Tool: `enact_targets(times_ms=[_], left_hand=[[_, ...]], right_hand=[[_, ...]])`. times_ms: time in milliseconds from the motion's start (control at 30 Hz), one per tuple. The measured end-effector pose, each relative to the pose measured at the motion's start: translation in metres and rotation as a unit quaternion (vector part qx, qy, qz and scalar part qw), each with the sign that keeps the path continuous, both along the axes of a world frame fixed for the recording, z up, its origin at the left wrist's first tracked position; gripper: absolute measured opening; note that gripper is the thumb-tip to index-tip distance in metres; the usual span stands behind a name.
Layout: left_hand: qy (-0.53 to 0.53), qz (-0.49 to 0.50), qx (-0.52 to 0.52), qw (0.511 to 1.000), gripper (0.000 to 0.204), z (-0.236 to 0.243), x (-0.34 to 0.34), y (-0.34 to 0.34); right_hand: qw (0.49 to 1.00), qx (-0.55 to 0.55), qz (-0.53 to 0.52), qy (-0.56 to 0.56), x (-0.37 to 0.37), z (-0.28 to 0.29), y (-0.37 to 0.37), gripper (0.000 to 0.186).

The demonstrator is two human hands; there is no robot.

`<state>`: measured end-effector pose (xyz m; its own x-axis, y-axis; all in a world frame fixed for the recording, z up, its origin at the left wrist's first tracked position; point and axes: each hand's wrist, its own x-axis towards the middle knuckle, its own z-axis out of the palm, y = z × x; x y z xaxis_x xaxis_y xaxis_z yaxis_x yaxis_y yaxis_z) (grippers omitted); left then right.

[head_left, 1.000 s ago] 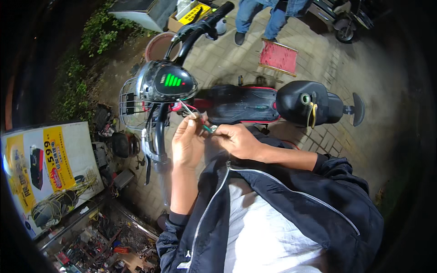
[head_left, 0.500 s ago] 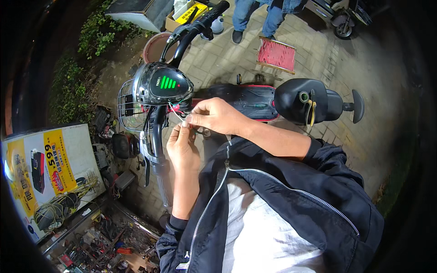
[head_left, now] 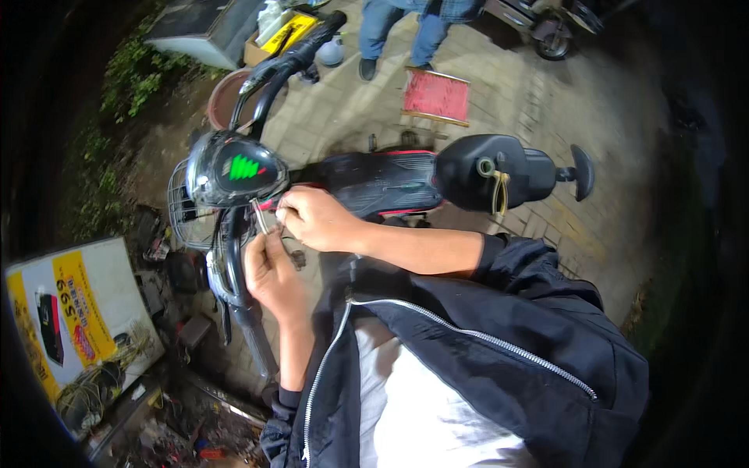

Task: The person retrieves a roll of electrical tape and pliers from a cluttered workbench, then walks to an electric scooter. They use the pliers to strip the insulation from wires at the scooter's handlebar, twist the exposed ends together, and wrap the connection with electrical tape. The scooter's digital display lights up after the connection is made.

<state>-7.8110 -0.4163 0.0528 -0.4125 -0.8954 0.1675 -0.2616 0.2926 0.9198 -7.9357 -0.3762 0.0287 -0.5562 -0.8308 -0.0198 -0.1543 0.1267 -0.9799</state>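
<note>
Just below the electric scooter's display housing (head_left: 204, 181), a white wire (head_left: 260, 217) comes out toward my fingers. My left hand (head_left: 275, 274) is closed, its thumb and fingertips pinching the wire's lower end. Right beside it, my right hand (head_left: 321, 220) is curled shut with the fingertips together; what they hold is hidden and smeared by motion. On the display (head_left: 240, 167) a group of green bars is lit. The black handlebar (head_left: 269, 101) runs from far to near past the housing, and its near grip (head_left: 256, 343) lies left of my left forearm.
The scooter's black seat (head_left: 468, 187) and footboard (head_left: 382, 179) extend to the right. A wire basket (head_left: 181, 209) hangs in front. A red folding stool (head_left: 435, 97) and a standing person's jeans (head_left: 382, 35) are at the back. Lower left is a signboard (head_left: 133, 288) with coiled cables.
My view has shifted, so the scooter and both hands appear farther left. Both hands stay close together at the wire below the display.
</note>
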Motion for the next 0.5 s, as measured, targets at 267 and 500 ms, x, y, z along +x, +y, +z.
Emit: enact_targets(times_ms=[267, 500], left_hand=[[0.165, -0.072, 0.313, 0.932, 0.007, -0.007, 0.008, -0.01], [0.123, 0.051, 0.274, 0.952, 0.023, 0.005, -0.006, 0.006]], right_hand=[[0.994, -0.003, 0.004, -0.109, -0.024, -0.003, 0.041, 0.033], [0.81, 0.317, -0.322, 0.374, -0.108, -0.064, 0.245, 0.027]])
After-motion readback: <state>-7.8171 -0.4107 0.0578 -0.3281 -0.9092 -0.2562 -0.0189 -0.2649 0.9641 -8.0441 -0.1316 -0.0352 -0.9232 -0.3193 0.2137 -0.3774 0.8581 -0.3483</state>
